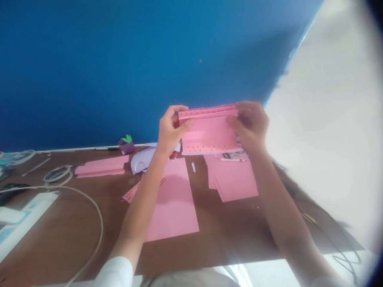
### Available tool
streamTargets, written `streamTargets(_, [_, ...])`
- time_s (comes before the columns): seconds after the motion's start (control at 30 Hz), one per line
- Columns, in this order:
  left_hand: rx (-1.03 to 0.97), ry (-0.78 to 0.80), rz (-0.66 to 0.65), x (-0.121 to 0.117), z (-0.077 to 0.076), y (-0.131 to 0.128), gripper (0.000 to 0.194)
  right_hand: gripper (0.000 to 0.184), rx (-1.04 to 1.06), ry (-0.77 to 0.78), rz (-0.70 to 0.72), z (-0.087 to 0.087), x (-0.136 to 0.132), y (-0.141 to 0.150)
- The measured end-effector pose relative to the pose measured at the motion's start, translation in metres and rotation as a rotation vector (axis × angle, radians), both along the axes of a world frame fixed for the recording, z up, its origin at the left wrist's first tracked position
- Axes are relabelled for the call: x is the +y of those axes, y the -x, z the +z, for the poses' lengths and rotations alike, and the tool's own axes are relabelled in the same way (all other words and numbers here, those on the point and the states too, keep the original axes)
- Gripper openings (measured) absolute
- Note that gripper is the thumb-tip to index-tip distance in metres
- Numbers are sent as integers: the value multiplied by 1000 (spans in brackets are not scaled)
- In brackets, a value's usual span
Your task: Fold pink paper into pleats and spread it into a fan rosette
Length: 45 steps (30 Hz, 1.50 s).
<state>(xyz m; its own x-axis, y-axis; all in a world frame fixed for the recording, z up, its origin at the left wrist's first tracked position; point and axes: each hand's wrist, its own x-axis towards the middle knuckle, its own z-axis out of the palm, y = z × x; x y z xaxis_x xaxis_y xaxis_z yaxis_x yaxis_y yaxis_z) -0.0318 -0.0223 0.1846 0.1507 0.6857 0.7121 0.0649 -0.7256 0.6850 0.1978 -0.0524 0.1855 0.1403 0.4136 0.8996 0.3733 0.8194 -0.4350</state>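
A folded piece of pink paper [209, 131] with dark-spotted strips along its top and bottom edges is held up above the table. My left hand [173, 129] pinches its left end, thumb in front and fingers behind. At the right end, my right hand [253, 121] grips it in the same way. Below lies a large pink sheet [176, 203], partly behind my left forearm, with a spotted pink strip [131, 194] beside it. More pink sheets [237, 181] are stacked to the right, with a pen [233, 160] on top.
On the left are a folded pink paper piece [103, 166], tape rolls [58, 174], a white power strip [28, 219] and a looping white cable [100, 215]. Lilac paper [142, 159] and a purple pot-shaped item [126, 145] stand near the blue wall [119, 71]. Cables [326, 235] hang at right.
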Motion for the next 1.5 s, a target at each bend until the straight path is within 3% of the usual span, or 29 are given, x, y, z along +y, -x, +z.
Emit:
streamTargets(0.3, [108,64,-61,-1,6,4,17,24,30,28,22,1,2,1])
streamTargets(0.5, [362,115,-142,-18,11,6,38,28,-32,55,63,1,1,-4])
streamTargets(0.7, [561,67,-79,-26,14,-2,26,28,-76,80,113,2,-3,-2])
streamTargets(1.27, [524,38,69,-29,14,-9,10,36,-55,294,270,4,-4,-1])
streamTargets(1.4, [508,47,88,-28,13,-9,16,35,-45,311,275,4,-3,1])
streamTargets(1.5, [481,65,32,-29,13,-9,23,35,-52,293,253,5,-4,0])
